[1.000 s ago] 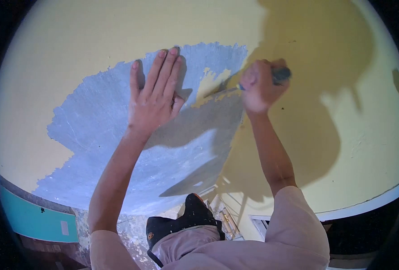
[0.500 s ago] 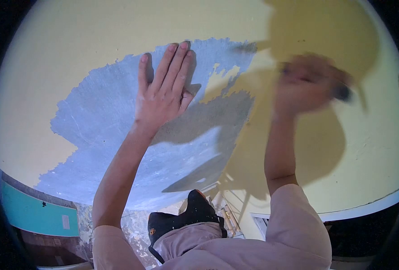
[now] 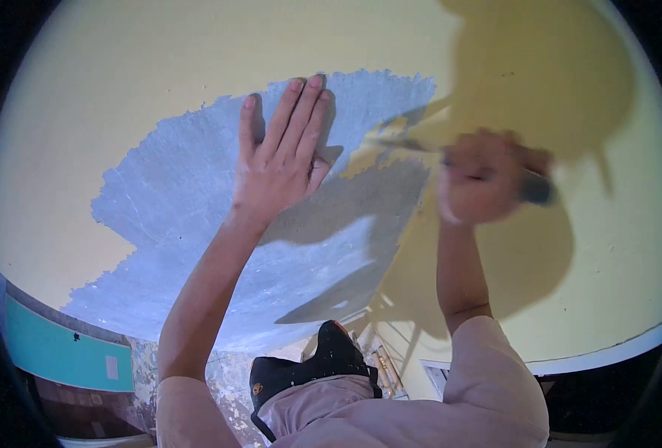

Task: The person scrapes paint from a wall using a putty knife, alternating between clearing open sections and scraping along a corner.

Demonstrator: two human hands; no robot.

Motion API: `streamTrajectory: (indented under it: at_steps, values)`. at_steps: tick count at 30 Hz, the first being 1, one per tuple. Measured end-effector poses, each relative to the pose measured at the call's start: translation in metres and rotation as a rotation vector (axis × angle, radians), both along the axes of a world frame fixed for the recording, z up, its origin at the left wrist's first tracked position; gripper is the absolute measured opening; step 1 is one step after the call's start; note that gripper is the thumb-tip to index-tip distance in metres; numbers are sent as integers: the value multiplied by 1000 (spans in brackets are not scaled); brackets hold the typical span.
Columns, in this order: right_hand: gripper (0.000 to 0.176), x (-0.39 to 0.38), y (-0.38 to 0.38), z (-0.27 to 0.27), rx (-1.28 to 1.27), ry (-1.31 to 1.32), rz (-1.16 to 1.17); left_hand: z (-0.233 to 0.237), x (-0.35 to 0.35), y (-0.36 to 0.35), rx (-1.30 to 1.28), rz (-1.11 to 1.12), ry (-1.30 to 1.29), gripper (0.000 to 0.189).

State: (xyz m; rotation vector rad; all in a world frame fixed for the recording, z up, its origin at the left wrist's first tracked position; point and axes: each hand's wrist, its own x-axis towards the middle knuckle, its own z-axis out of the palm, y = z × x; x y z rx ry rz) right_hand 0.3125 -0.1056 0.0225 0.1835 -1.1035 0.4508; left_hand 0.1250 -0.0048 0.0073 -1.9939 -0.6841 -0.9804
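My left hand (image 3: 277,168) lies flat against the bare grey-blue patch (image 3: 166,175) of the wall, fingers pointing up and the thumb out to the side. Wrapped in my right hand (image 3: 486,178) is a scraper (image 3: 409,145), its dark handle end jutting out to the right of my fist. Its thin blade, smeared by motion, points left over a leftover strip of yellow paint (image 3: 362,160) inside the patch. Ragged paint edges border the patch.
Yellow painted wall (image 3: 570,246) surrounds the patch, with my shadow on its right side. Lower left shows a turquoise panel (image 3: 69,343). Below me are a paint-flecked floor (image 3: 230,381) and light wooden rails (image 3: 387,366).
My right hand has moved down and a little left, bringing the blade over the leftover yellow strip. My left hand stays flat on the wall; the view has shifted slightly.
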Motion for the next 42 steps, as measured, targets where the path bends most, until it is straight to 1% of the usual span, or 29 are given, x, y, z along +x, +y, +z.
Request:
streamTrajectory:
  at_steps: [2, 3, 4, 7, 8, 9, 10, 12, 13, 16, 17, 18, 20, 21, 22, 24, 25, 26, 27, 28, 29, 31, 34, 36, 37, 39, 40, 42]
  values:
    - [9, 0, -23, 13, 188, -92, -407, 0, -1, -1, -13, 9, 15, 62]
    - [8, -19, -24, 8, 87, -18, -339, 1, 0, -2, -8, 8, 20, 62]
    - [8, -25, -20, -1, 88, -11, -338, 1, 0, -3, -6, 10, 26, 62]
    - [12, -30, 16, -59, -142, -85, -990, 1, -3, -3, 4, 40, 51, 62]
    - [14, -36, 26, -66, -217, -111, -1200, 2, -3, -2, -1, 18, 43, 62]
    - [13, -56, 5, -31, -21, 75, -617, 1, -3, -1, -15, -3, 36, 62]
    - [13, -56, 1, -24, -29, 78, -608, 1, -4, 0, -21, 7, 40, 62]
    - [15, -50, -6, -22, 108, 74, -250, 1, -4, -2, -27, 11, 52, 63]
    - [15, -53, -4, -25, 100, 75, -255, 0, -4, -3, -34, 5, 54, 63]
    - [15, -71, 23, -51, -175, -189, -1190, 2, -3, -3, -21, 11, 51, 64]
    - [18, -64, 38, -78, -139, 103, -854, 1, -3, -2, -13, 3, 45, 65]
    - [18, -67, 27, -58, -136, 101, -852, 0, -3, -1, -14, -2, 39, 65]
    - [25, -66, -6, -23, 56, 226, -234, 1, -4, -1, -29, 2, 42, 65]
    - [29, -47, 7, -39, 75, 96, -129, 0, -3, -2, -29, 0, 37, 64]
    - [29, -47, 15, -58, 72, 94, -139, 0, -3, -3, -32, -10, 37, 64]
    - [25, -70, 31, -64, -284, -208, -828, 1, -2, -2, -19, 20, 39, 61]
    - [24, -54, 30, -67, -197, -175, -1081, 1, -2, -1, -7, 10, 40, 61]
    - [24, -33, 23, -61, -183, -175, -1088, -2, -1, 2, 10, -1, 23, 59]
    - [21, -12, 9, -48, -188, 17, -1078, -4, 1, 3, 14, -9, 2, 57]
    - [22, 1, -6, -31, -200, 206, -1062, -4, 2, 4, 5, -11, -7, 57]
    - [24, 0, -30, 7, -71, 297, -672, -2, 2, 3, 6, 0, -2, 56]
    - [24, 24, -55, 40, 98, 386, -659, -5, 4, 2, -7, -5, 9, 54]
    - [22, 36, -30, 42, 84, 462, -679, -5, 3, 4, 19, 17, 2, 55]
    - [25, 19, 29, 16, -233, 423, -1036, -5, 3, 4, 19, 22, 5, 55]
    - [25, 21, 25, 19, -225, 410, -1036, -5, 4, 3, 20, 24, -10, 55]
    - [23, 24, 9, 20, -286, 437, -861, -5, 3, 4, 33, 29, 10, 55]
    - [23, 28, -2, 26, -285, 441, -859, -5, 3, 5, 36, 31, 13, 55]
    - [21, 44, -30, 45, -5, 535, -591, -6, 5, 5, 42, 40, -3, 54]
